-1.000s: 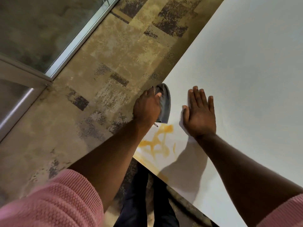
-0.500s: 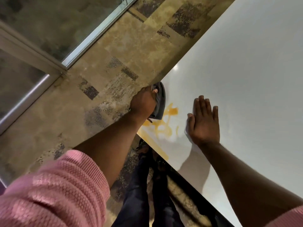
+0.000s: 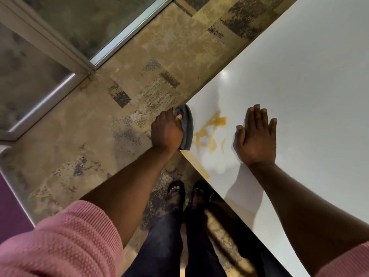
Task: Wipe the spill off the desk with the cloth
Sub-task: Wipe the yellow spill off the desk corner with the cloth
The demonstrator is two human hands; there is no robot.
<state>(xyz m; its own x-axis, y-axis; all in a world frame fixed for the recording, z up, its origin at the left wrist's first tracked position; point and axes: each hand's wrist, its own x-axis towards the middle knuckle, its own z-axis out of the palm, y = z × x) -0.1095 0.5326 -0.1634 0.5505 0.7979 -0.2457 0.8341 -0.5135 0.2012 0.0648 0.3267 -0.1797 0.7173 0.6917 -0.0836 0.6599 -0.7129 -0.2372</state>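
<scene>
A white desk (image 3: 299,86) fills the right side of the view, its corner pointing toward me. An orange-yellow spill (image 3: 209,132) is smeared near that corner, with a streak running along the near edge. My left hand (image 3: 165,130) grips a folded grey cloth (image 3: 187,126) at the desk's left edge, just left of the spill and touching its margin. My right hand (image 3: 256,136) lies flat on the desk, palm down, fingers together, just right of the spill.
Patterned tan and dark carpet (image 3: 119,108) covers the floor left of the desk. A glass panel with a metal frame (image 3: 83,62) runs along the upper left. My legs and sandalled feet (image 3: 185,194) stand beside the desk's near edge.
The cloth in my left hand has shifted toward the desk corner, uncovering more of the spill's top. The view has tilted down, showing my feet. My right hand stays flat.
</scene>
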